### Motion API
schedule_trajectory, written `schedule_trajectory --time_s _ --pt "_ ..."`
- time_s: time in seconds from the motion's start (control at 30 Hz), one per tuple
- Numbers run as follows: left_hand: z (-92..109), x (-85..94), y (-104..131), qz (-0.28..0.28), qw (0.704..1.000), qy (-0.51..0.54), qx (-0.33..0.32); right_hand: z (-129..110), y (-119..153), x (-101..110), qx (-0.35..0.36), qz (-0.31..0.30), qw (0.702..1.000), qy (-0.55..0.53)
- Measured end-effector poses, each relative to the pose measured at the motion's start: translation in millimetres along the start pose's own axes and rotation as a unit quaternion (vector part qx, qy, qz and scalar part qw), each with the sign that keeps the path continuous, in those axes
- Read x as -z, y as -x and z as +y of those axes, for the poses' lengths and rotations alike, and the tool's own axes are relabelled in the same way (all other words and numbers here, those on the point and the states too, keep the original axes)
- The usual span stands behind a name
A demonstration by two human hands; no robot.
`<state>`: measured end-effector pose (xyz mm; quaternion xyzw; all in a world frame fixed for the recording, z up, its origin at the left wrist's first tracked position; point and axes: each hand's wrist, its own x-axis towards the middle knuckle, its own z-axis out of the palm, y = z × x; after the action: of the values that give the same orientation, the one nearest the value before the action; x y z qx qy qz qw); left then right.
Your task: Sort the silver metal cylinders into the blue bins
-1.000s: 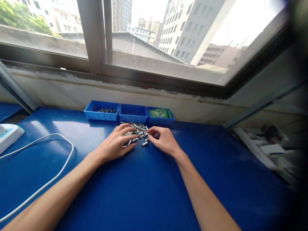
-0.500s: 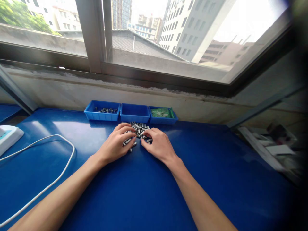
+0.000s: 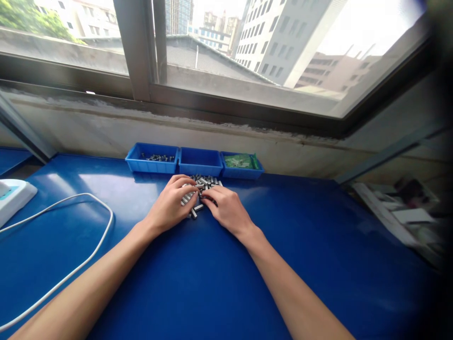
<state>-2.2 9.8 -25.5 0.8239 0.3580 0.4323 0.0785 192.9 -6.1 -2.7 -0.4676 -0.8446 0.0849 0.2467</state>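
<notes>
A pile of short metal pieces lies on the blue table in front of the bins, light and dark grey and bar-like. Around its left side curls my left hand, with thumb and fingertips nearly together and several pieces showing between them. From the right, my right hand reaches into the pile with bent fingers, its thumb and index tip close together on pieces there. The fingertips of both hands almost meet. Which single pieces they touch is partly hidden.
Behind the pile stand a blue bin with small screw-like parts, a middle blue bin and a blue bin with green packets. A white cable and white power strip lie left. Papers sit far right.
My right hand has moved left, nearer to my left hand, and its thumb and fingers have drawn closer together. Pieces in the pile have shifted. The view has tilted slightly down.
</notes>
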Motion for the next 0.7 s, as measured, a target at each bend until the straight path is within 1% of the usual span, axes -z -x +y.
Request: schedule_trajectory --time_s 0.17,0.27,0.43,0.53,0.63,0.7 --pt "0.7 1.5 -1.0 0.004 1.000 0.004 0.014 2.3 -3.2 -8.0 0.003 0.035 0.999 -0.007" --pt "1.5 2.8 -1.4 0.006 1.000 0.007 0.021 2.9 -3.6 -7.2 -0.002 0.044 0.999 -0.010" --pt "2.1 3.8 -1.6 0.005 1.000 0.011 0.024 3.4 -0.4 7.3 -0.016 0.031 0.999 -0.010" --pt "1.8 3.6 -1.4 0.005 0.999 0.014 0.028 6.1 2.3 15.8 -0.014 0.003 1.000 -0.011" --pt "1.7 3.3 -1.1 -0.002 0.999 0.016 0.033 9.8 3.6 18.4 -0.009 -0.027 0.999 -0.019" --pt "1.9 3.2 -0.9 -0.007 0.999 0.015 0.031 11.3 3.6 17.8 -0.006 -0.028 0.999 -0.028"
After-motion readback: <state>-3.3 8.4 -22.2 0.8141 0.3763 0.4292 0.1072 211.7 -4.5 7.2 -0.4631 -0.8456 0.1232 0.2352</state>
